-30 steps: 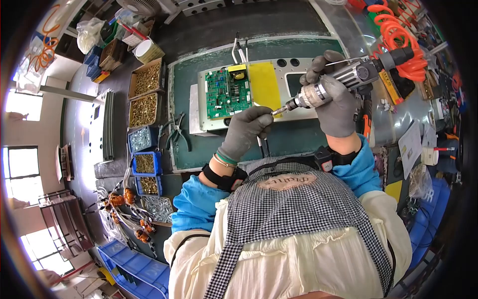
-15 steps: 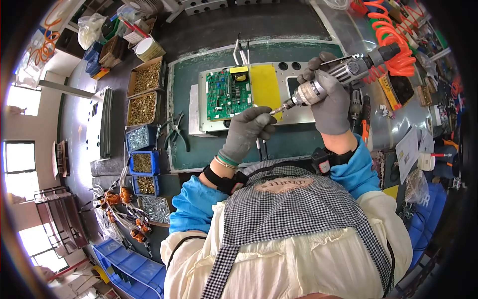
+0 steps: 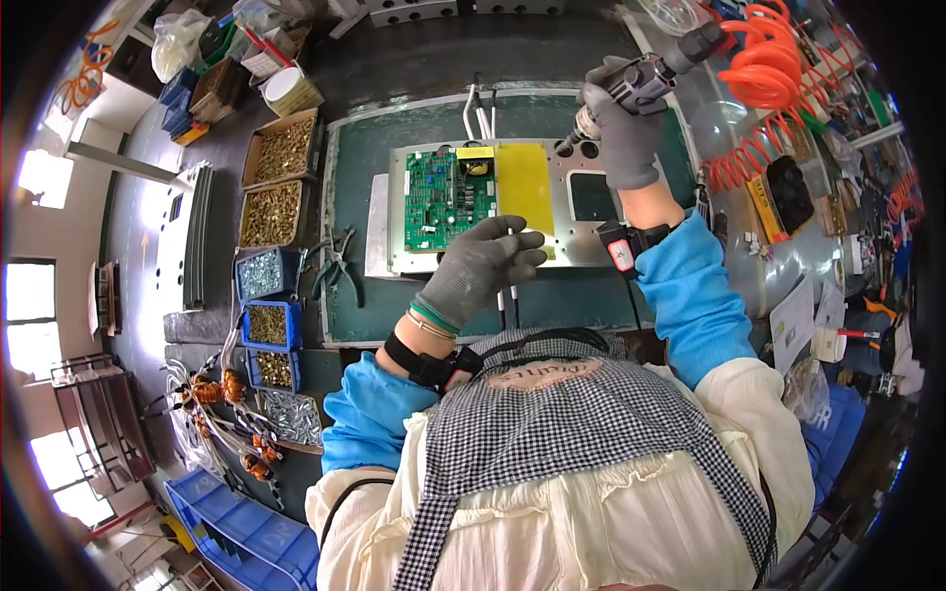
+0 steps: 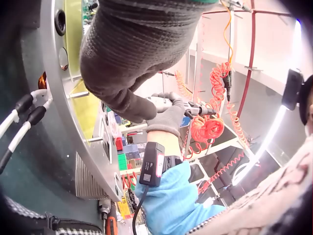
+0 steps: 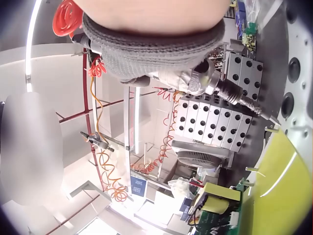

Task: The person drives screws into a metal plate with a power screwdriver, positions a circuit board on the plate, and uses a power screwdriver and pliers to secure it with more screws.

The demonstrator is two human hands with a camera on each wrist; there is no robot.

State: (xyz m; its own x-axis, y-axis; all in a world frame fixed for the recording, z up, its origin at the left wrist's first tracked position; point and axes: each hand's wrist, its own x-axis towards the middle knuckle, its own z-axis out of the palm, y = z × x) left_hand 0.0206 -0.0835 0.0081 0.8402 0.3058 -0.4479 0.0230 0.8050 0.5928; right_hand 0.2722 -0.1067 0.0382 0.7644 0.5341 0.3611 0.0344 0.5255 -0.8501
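My gloved right hand grips an air screwdriver near the panel's upper right. In the right wrist view, its slim bit points down at the panel edge, close to the corner of the yellow sheet. My gloved left hand hovers over the near edge of the metal panel, fingers curled in and a small pale speck at the fingertips; I cannot tell whether it holds anything. Below that hand and to its left, a green circuit board sits on the panel, with a yellow sheet beside it.
Pliers lie left of the panel. Trays of brass-coloured parts and blue bins line the bench's left side. White cables stick out behind the panel. An orange coiled hose hangs at the upper right.
My right hand has carried the screwdriver up and away from my left hand, toward the panel's far edge. The bit has left the left fingertips. The left hand has barely moved.
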